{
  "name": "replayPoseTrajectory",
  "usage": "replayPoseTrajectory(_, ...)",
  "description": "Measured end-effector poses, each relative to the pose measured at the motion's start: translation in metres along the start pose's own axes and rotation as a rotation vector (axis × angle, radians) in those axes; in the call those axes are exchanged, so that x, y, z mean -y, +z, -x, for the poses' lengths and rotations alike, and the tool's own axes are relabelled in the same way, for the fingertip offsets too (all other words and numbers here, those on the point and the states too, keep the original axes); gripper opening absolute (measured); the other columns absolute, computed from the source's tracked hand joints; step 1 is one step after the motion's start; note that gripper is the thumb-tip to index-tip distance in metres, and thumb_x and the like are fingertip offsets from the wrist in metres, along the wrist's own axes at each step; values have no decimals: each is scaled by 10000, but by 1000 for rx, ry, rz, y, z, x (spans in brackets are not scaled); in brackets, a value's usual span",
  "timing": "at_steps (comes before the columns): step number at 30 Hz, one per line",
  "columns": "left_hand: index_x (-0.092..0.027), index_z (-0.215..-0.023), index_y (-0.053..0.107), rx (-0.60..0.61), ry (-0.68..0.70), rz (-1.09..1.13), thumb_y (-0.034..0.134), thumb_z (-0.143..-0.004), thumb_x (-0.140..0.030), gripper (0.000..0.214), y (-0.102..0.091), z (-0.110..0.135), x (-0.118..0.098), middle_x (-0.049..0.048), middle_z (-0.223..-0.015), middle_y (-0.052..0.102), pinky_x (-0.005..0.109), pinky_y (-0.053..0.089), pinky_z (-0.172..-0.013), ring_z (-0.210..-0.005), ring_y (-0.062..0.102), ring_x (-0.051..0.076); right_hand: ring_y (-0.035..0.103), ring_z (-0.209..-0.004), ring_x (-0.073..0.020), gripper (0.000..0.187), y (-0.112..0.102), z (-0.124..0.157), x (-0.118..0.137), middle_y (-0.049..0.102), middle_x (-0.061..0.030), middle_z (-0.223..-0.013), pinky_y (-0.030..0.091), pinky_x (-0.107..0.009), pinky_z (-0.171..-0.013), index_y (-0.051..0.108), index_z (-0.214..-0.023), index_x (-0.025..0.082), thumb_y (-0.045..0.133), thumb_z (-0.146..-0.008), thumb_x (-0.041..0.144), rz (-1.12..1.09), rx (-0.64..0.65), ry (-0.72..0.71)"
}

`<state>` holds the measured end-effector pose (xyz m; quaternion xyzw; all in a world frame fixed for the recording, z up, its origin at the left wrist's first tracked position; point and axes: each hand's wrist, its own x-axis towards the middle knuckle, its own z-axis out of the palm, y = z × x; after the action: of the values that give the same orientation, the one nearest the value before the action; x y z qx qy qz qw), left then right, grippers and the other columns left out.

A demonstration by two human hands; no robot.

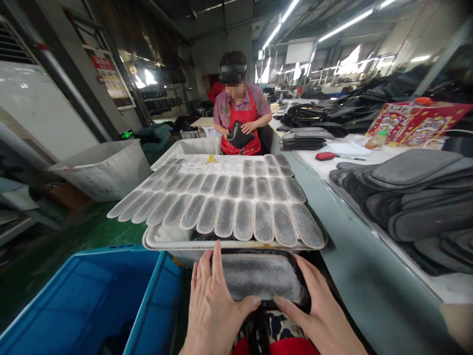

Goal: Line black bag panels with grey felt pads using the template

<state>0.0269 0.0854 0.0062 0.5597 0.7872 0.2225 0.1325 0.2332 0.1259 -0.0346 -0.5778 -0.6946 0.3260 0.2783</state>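
Observation:
Both of my hands hold one grey felt insole piece with a black rim (263, 276) close to me, below the near edge of a white tray (166, 241). My left hand (212, 308) grips its left end, fingers pointing up along the edge and thumb pressed on its near edge. My right hand (318, 308) clasps its right end, thumb meeting the left thumb. On the tray lie several rows of grey insoles with pale borders (236, 202), overlapping like shingles.
A blue plastic bin (92, 296) stands at lower left and a white tub (103, 167) beyond it. Dark grey insoles (421, 197) are stacked on the table at right. A person in a red apron (240, 118) stands past the tray holding a black piece.

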Motion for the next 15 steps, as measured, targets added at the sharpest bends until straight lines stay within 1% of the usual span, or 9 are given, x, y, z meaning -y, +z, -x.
replayPoseTrajectory(3, -117, -1508, 191, -2, -6, 35, 743, -567, -395, 1126, -6, 4, -2, 188, -1426, 387, 516, 201, -1163, -1377, 328, 367, 358, -1373, -342, 908, -13, -16, 15, 445, -170, -1450, 216, -537, -1172, 352, -1437, 133, 675, -701, 556, 304, 105, -110)
replayPoseTrajectory(5, -108, -1505, 205, 20, -12, 53, 742, -562, -399, 1123, -9, 6, -3, 192, -1415, 402, 517, 186, -1167, -1366, 343, 370, 318, -1400, -351, 1000, -17, -26, 29, 416, -181, -1481, 163, -546, -1187, 332, -1469, 99, 705, -658, 551, 467, 163, -155)
replayPoseTrajectory(7, -105, -1504, 218, 33, -15, 61, 739, -565, -384, 1110, -12, 7, -4, 187, -1404, 418, 513, 168, -1173, -1352, 363, 362, 255, -1431, -362, 1095, -18, -33, 45, 368, -184, -1518, 82, -558, -1199, 322, -1490, 83, 733, -607, 584, 585, 226, -204)
replayPoseTrajectory(9, -106, -1510, 214, 44, -24, 74, 739, -568, -361, 1108, -13, 8, -3, 180, -1413, 418, 505, 149, -1182, -1356, 362, 349, 208, -1449, -364, 1158, -17, -39, 60, 326, -182, -1544, 24, -561, -1200, 312, -1502, 76, 752, -570, 604, 650, 330, -240)
replayPoseTrajectory(11, -105, -1519, 193, 69, -39, 95, 739, -582, -348, 1112, -15, 7, -1, 177, -1448, 397, 499, 126, -1192, -1389, 321, 336, 186, -1458, -351, 1189, -15, -43, 73, 292, -174, -1563, 13, -547, -1202, 284, -1516, 78, 769, -555, 583, 678, 447, -261)
replayPoseTrajectory(13, -97, -1524, 174, 103, -48, 123, 746, -589, -332, 1121, -18, 6, 2, 178, -1486, 371, 500, 93, -1201, -1418, 277, 329, 210, -1453, -333, 1193, -11, -47, 84, 287, -168, -1567, 15, -529, -1204, 252, -1527, 87, 779, -558, 541, 686, 519, -271)
replayPoseTrajectory(15, -93, -1525, 170, 121, -35, 178, 748, -609, -314, 1105, -24, 4, 9, 176, -1503, 364, 499, 61, -1208, -1431, 262, 319, 272, -1430, -319, 1193, -7, -50, 92, 321, -173, -1550, 14, -516, -1205, 236, -1529, 83, 783, -562, 517, 673, 557, -279)
